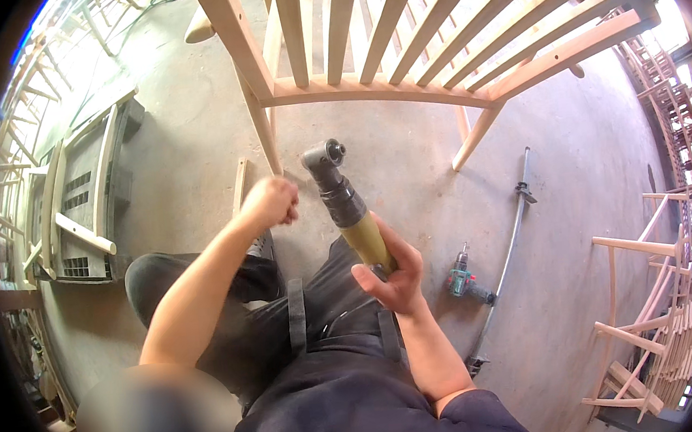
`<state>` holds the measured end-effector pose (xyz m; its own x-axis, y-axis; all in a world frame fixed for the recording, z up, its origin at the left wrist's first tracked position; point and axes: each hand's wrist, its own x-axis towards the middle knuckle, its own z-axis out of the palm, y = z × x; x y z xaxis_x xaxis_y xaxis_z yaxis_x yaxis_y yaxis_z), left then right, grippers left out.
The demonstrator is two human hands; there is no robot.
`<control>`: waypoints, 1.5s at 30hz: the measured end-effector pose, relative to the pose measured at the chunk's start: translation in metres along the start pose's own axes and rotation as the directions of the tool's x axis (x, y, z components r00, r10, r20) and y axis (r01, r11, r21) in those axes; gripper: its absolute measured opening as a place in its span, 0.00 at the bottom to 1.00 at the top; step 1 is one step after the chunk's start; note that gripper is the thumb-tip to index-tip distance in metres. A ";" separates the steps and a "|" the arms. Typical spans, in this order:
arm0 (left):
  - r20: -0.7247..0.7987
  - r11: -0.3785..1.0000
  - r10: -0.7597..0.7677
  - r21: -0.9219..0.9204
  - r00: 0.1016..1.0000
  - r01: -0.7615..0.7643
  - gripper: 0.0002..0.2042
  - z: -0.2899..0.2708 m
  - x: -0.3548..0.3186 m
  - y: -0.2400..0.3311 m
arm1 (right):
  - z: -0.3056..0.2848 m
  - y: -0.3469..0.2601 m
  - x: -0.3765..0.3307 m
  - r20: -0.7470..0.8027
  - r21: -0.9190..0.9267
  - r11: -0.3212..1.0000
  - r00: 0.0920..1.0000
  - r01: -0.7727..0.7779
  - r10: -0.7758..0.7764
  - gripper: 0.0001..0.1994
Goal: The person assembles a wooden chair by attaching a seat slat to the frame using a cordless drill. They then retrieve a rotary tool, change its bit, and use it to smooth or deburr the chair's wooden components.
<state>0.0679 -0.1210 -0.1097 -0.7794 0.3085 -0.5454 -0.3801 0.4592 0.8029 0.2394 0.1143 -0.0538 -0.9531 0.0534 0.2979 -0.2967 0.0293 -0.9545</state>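
My right hand [403,270] is wrapped round the yellow-green body of a right-angle power driver [362,243]. Its dark angled metal head points up and away from me, over the floor. My left hand [271,202] is in the air just left of the tool and apart from it. Its fingers are curled in, slightly blurred, and anything inside them is hidden. Beyond both hands stands a pale slatted wooden frame [369,90] on legs, touched by neither hand.
To my right, a teal cordless drill [460,282] and a long bar clamp [515,231] lie on the concrete floor. A grey plastic pallet [83,184] with wooden pieces on it is at left. Wooden frames and sticks [680,332] are stacked at right. A narrow wooden strip [240,184] lies ahead.
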 end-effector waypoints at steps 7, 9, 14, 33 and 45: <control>-0.038 0.869 0.131 0.486 0.991 -0.096 0.22 0.052 0.015 -0.077 | 0.006 0.008 -0.014 -0.052 -0.041 0.993 0.993 -0.110 0.108 0.37; -0.042 0.986 0.165 -0.028 0.985 -0.166 0.28 0.062 0.002 -0.029 | 0.008 0.010 -0.008 -0.081 -0.042 0.996 0.994 -0.081 0.077 0.39; 0.127 0.699 0.487 -0.650 0.864 -0.298 0.26 0.086 -0.094 0.076 | 0.034 0.008 -0.002 -0.205 -0.175 0.984 0.979 -0.040 0.004 0.42; 0.688 0.817 0.428 -0.571 0.586 0.074 0.30 0.078 -0.146 0.089 | -0.090 -0.140 0.084 0.494 -0.575 0.783 0.864 0.238 0.100 0.18; 0.679 0.868 0.441 -0.489 0.587 -0.085 0.32 0.081 -0.144 0.097 | -0.097 -0.152 0.075 0.453 -0.548 0.837 0.844 0.012 0.285 0.19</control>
<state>0.1840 -0.0536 0.0274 -0.2863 0.9493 -0.1298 -0.5071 -0.0352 0.8612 0.2193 0.2109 0.1151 -0.9165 -0.3992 -0.0261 -0.2266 0.5717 -0.7886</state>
